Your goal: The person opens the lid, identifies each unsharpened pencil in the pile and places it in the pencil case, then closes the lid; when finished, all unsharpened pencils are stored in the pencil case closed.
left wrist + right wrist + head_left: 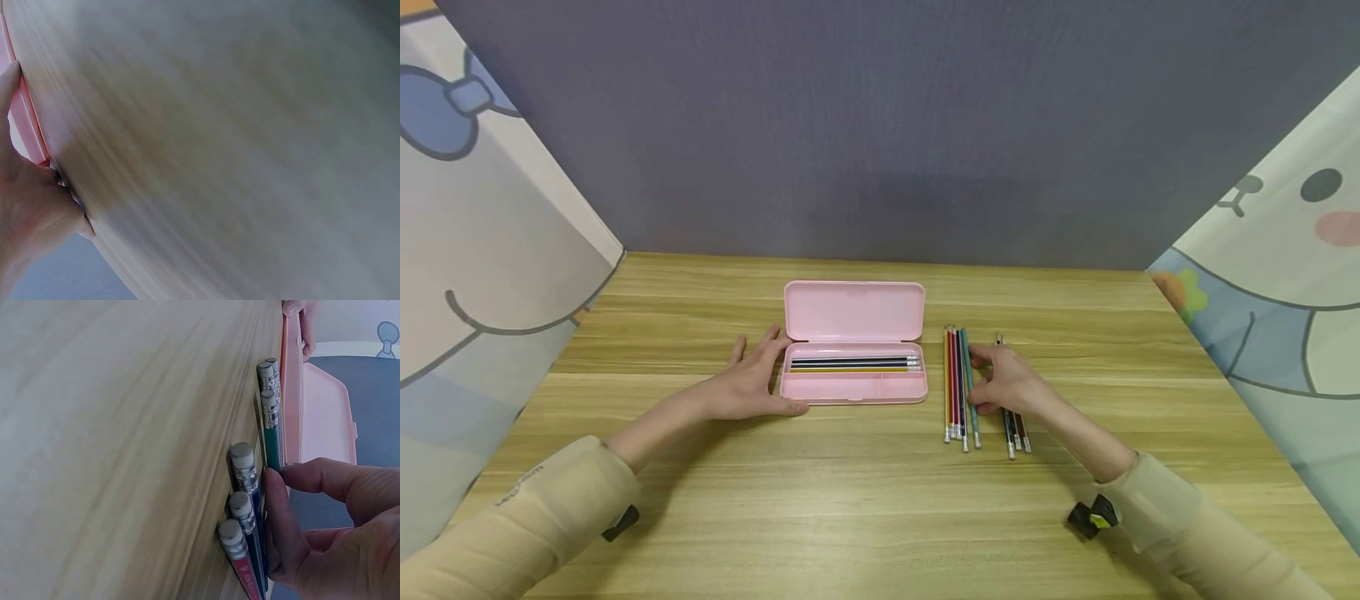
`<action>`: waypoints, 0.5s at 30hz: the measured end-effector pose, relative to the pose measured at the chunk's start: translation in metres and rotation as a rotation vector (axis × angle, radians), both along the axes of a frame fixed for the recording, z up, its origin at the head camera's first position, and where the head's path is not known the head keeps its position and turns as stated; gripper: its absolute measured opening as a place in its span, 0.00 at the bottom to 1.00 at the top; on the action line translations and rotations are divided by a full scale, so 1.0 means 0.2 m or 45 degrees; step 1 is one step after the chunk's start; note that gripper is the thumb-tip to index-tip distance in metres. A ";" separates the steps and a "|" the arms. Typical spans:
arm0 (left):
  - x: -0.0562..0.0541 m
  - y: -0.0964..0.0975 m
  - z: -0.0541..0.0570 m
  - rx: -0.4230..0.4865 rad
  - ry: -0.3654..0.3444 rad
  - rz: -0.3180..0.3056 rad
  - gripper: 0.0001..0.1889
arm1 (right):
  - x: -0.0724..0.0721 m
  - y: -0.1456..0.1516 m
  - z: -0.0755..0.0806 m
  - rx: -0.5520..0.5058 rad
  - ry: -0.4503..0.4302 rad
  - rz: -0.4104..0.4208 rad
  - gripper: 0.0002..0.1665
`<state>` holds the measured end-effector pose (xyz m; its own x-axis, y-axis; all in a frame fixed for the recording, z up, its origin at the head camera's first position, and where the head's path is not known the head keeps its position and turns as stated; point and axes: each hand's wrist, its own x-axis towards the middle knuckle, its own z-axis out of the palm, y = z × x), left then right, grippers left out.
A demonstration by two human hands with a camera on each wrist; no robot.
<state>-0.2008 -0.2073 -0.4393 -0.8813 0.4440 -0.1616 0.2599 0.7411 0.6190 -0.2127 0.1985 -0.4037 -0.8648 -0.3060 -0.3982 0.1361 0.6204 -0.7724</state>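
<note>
A pink pencil case (842, 388) lies with its lid raised, and several pencils (850, 364) lie lengthwise in its long rear compartment. My left hand (751, 385) spreads its fingers at the case's left end, thumb along the front corner and index finger by the back corner. To the right of the case is a row of upright-pointing pencils (952, 383), eraser ends toward me. My right hand (1009, 382) pinches the teal pencil (967, 367) at the row's right side between thumb and fingers. In the right wrist view the fingertips meet beside its green barrel (271, 447).
Several darker pencils (1013, 433) lie partly under my right hand, their erasers (242, 456) close by in the right wrist view. The wooden table (850, 508) ends at a grey panel (880, 167) behind, with cartoon-printed sheets on both sides.
</note>
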 end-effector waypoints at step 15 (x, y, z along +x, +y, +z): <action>0.00 0.00 0.00 0.003 0.003 -0.004 0.52 | -0.02 -0.02 0.00 0.069 0.007 -0.001 0.58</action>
<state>-0.2017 -0.2073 -0.4397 -0.8803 0.4472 -0.1581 0.2639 0.7388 0.6200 -0.2161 0.1945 -0.4040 -0.8670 -0.2835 -0.4098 0.1326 0.6614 -0.7383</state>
